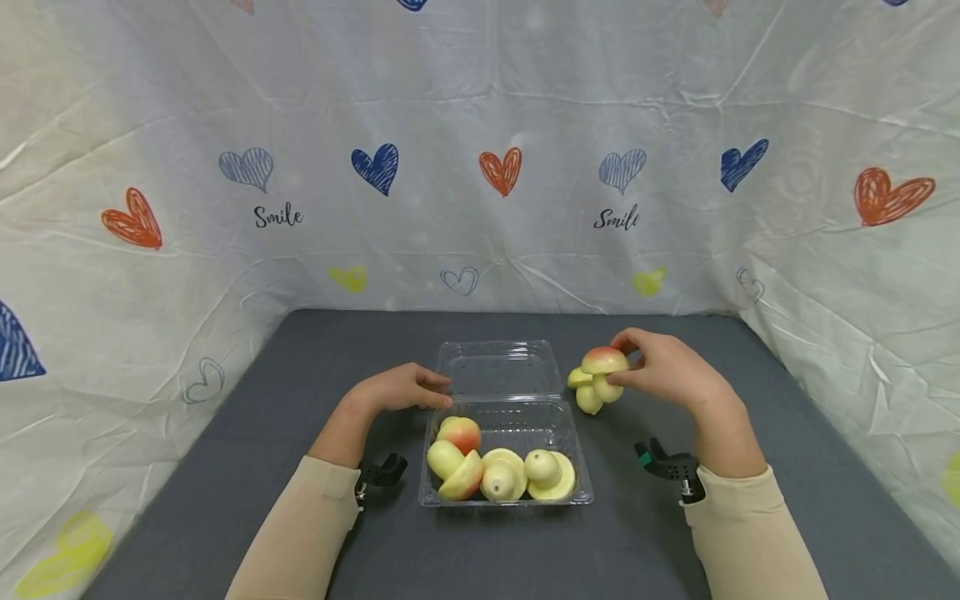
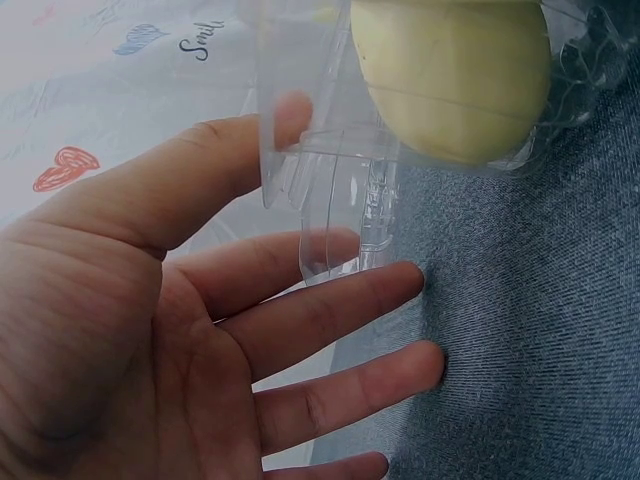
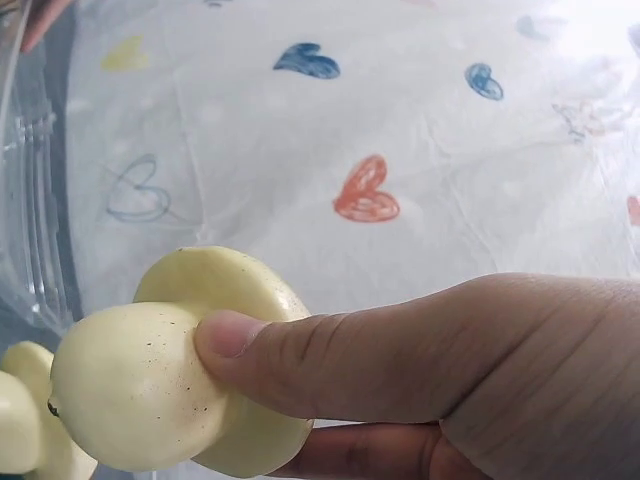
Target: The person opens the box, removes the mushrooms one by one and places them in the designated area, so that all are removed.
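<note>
My right hand (image 1: pixel 671 367) pinches a pale yellow toy mushroom (image 1: pixel 604 363) with a red-flushed cap, thumb on its rounded stem in the right wrist view. Close beside it, another yellow mushroom (image 1: pixel 587 393) is on the table, right of a clear plastic clamshell box (image 1: pixel 525 417). Several similar mushrooms lie in the box's front half, among them a red-capped one (image 1: pixel 461 433) and one stem-up (image 1: pixel 550 475). My left hand (image 1: pixel 401 387) is at the box's back left corner. Its fingers are extended and spread in the left wrist view, thumb by the clear plastic.
The transparent lid (image 1: pixel 498 368) lies folded back behind the box. A dark grey cloth (image 1: pixel 360 342) covers the table. White sheeting (image 1: pixel 450 83) printed with hearts and "Smile" surrounds the back and sides. Black wrist mounts (image 1: pixel 667 464) sit at both sleeves.
</note>
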A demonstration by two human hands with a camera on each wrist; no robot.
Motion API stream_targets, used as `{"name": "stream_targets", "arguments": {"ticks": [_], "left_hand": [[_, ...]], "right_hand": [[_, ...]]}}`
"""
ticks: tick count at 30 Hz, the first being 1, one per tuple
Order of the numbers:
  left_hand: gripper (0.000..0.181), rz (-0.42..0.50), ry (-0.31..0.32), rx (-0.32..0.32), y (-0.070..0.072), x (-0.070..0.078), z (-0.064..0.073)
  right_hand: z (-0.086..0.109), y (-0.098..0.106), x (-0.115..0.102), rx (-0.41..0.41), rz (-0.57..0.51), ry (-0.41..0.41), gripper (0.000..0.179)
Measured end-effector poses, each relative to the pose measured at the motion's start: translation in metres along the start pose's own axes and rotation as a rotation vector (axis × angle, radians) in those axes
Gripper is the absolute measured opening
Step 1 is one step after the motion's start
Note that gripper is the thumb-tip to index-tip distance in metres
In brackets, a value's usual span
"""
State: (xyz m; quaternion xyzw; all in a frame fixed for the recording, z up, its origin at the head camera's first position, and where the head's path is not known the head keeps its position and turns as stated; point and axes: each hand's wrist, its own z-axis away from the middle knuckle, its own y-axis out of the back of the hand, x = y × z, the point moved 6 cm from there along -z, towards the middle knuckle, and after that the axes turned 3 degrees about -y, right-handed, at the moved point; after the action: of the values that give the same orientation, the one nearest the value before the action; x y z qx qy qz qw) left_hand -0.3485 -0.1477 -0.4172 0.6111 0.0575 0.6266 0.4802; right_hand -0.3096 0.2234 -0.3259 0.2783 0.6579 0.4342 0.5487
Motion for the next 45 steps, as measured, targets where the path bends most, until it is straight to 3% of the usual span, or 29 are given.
{"name": "stream_targets", "arguments": {"ticks": [7, 27, 45], "left_hand": [[0.063, -0.007, -0.004, 0.001, 0.000, 0.000, 0.000], [0.064, -0.005, -0.009, -0.012, -0.001, -0.001, -0.001], [0.064, 0.014, -0.001, -0.008, -0.001, -0.001, -0.001]], "right_hand": [[-0.004, 0.003, 0.015, 0.019, 0.019, -0.033, 0.044], [-0.017, -0.009, 0.058, -0.044, 0.013, -0.166, 0.051], [-0.026, -0.025, 0.075, -0.076, 0.025, -0.157, 0.050]]}}
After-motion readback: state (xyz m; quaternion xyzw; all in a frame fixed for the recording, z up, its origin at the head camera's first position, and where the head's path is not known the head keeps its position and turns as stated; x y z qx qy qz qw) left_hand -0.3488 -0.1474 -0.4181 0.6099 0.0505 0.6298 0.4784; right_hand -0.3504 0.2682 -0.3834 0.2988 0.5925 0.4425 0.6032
